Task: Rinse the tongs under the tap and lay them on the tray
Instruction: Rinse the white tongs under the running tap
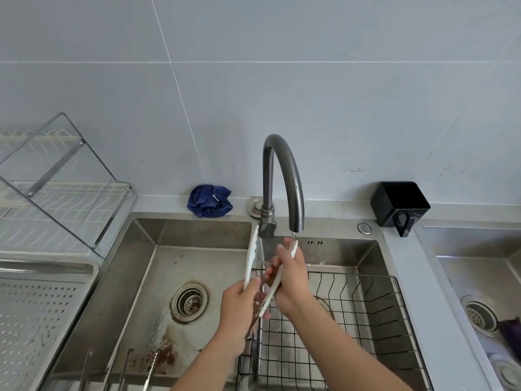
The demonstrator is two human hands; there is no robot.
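Steel sink (146, 266) with a dark curved tap (284, 176) running above it; a perforated tray (42, 306) sits at left. White tongs (263, 275) are spread open under the tap. The left hand (239, 309) closes its grip on their hinged end; the right hand (290, 277) wraps one arm in the stream.

The pale grey tabletop (406, 258) holds a steel double sink (146, 230). At 11 o'clock of the tap (284, 176) lies a crumpled blue cloth (210, 204); at 3 o'clock stands a black holder (399, 203). At 9 o'clock sit a dish rack (56, 193) and a perforated tray (36, 311).
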